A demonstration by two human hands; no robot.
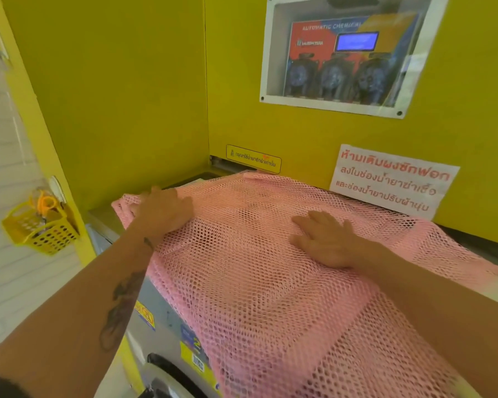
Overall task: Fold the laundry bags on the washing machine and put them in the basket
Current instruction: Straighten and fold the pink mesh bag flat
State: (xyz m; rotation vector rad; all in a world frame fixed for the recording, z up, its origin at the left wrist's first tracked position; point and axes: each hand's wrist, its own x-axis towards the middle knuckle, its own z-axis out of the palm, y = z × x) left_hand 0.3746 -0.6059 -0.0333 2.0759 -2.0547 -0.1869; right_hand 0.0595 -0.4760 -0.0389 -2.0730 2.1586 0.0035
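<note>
A pink mesh laundry bag (pixel 256 282) lies spread over the top of the grey washing machine (pixel 161 320) and hangs down over its front. My left hand (pixel 164 211) rests on the bag's far left corner, fingers bent over the mesh; whether it pinches the fabric I cannot tell. My right hand (pixel 325 239) lies flat and open on the middle of the bag, palm down, fingers spread toward the left.
Yellow panels wall in the machine at the back and left. A small yellow perforated basket (pixel 41 228) hangs on the left wall. A white paper sign (pixel 391 182) and a chemical dispenser window (pixel 345 56) are on the back panel.
</note>
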